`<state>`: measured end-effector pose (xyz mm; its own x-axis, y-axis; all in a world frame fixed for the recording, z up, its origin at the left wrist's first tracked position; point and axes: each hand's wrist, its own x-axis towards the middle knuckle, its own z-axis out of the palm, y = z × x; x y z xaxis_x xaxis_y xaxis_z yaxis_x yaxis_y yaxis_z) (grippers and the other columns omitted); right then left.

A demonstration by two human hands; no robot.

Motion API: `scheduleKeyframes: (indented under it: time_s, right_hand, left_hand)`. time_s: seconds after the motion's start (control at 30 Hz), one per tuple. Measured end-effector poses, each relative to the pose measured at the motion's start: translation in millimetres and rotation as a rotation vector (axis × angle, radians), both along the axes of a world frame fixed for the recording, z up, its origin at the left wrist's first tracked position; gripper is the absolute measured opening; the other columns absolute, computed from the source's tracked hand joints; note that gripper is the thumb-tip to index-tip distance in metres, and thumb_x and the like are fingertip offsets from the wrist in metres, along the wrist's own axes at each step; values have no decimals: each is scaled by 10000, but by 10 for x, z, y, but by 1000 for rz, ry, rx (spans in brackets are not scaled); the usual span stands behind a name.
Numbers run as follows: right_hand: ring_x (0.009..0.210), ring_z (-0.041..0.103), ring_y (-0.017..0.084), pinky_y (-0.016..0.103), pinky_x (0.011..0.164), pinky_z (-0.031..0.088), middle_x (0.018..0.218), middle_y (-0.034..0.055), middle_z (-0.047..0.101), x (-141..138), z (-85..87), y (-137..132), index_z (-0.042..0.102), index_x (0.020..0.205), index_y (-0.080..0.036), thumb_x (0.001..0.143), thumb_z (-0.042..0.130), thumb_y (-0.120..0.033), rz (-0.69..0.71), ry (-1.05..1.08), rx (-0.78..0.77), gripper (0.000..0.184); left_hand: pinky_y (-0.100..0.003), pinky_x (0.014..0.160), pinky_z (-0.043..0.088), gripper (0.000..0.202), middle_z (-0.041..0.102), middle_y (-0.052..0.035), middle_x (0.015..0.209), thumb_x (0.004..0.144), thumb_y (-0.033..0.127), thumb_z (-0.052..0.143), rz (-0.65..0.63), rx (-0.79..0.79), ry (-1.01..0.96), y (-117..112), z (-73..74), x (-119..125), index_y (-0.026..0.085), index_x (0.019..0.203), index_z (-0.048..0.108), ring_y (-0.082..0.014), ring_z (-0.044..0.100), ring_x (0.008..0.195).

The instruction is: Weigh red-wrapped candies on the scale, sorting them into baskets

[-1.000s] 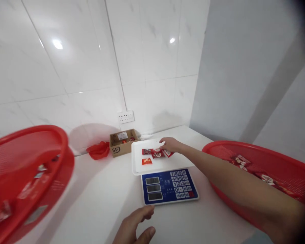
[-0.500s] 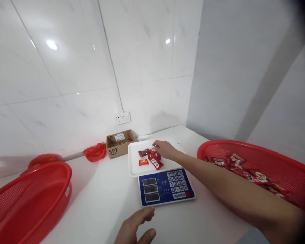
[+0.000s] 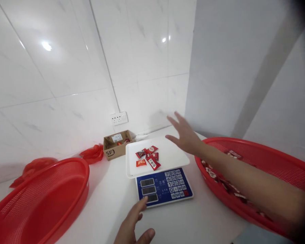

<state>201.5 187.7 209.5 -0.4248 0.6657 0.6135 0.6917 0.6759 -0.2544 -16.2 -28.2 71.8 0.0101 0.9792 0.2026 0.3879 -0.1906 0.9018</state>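
Several small red snack packets and an orange one lie in a loose cluster on the white tray of a digital scale. Above the tray's right side, my right hand is raised with its fingers spread and nothing in it. My left hand is at the front edge of the scale's blue keypad panel, thumb and forefinger apart, holding nothing. Its forefinger overlaps the lowest display in view; whether it touches cannot be told.
At the right stands a red basket holding several packets, partly behind my right forearm. Another red basket is at the left. A cardboard box with a few packets and red plastic bags sit along the tiled wall.
My right hand has lifted off the packets on the tray and moved up and right, fingers opening. The packets stay on the tray. The view has shifted slightly.
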Motion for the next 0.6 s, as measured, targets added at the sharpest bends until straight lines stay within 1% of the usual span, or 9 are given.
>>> scheduleKeyframes:
  time_s: [0.07,0.13,0.2,0.27,0.33,0.37,0.47,0.53,0.6]
  right_hand:
    - [1358,44,273,511,1072,123,1481,-15,174,187,213,-175,295,1345,-337,799,510,-458,22,-35,177,598]
    - [1351,108,266,504,1079,107,1451,-59,249,376,376,-279,359,1294,-392,780,528,-480,52,-113,239,548]
    - [1333,186,262,490,1073,153,1438,-37,287,622,454,-252,357,1308,-361,800,503,-463,-33,-78,232,538]
    - [1278,314,267,466,1027,270,1405,48,356,950,417,-142,333,1344,-259,830,459,-420,-200,19,110,553]
    - [1127,496,262,426,932,393,1262,99,524,1310,250,-57,391,1318,-207,824,460,-384,-280,-25,-216,529]
    - [1070,540,261,411,904,417,1203,101,572,1475,123,-49,433,1294,-208,807,482,-367,-248,-131,-411,515]
    - [1105,517,300,407,916,401,1239,108,551,1811,-350,-176,498,1260,-216,679,620,-340,-95,-491,-877,606]
    - [1198,423,334,412,938,376,1345,109,446,1891,-646,-321,427,1317,-232,575,697,-353,-85,-585,-1025,799]
    - [1243,348,366,422,937,365,1412,109,343,1903,-861,-431,354,1356,-255,486,742,-333,-134,-594,-1035,956]
  left_hand:
    - [-392,970,415,650,439,-74,1367,766,517,543,-27,54,-26,82,19,-11,293,1342,342,-259,426,1229]
    - [-454,1016,344,707,360,-83,1418,760,501,559,-36,98,23,173,66,-28,281,1371,280,-285,335,1285]
    - [-494,1038,279,745,308,-79,1445,733,435,619,-53,132,134,266,144,-47,282,1375,272,-306,266,1312]
    - [-509,1039,264,753,278,-74,1458,703,360,665,-59,173,262,342,243,-51,285,1361,306,-320,229,1322]
    - [-525,1028,274,673,259,-66,1466,733,334,632,-10,236,368,386,342,-29,296,1339,344,-318,212,1329]
    - [-541,1022,272,615,251,-62,1469,765,335,590,29,264,412,398,383,-7,306,1331,351,-314,214,1330]
    - [-585,1002,267,502,246,-64,1468,841,323,470,95,292,504,411,445,78,332,1324,332,-298,236,1327]
    - [-586,993,284,490,255,-68,1462,852,318,450,86,285,524,421,430,136,343,1323,316,-296,253,1322]
    - [-568,989,308,476,262,-65,1459,857,315,437,69,290,516,437,381,191,351,1317,320,-292,269,1316]
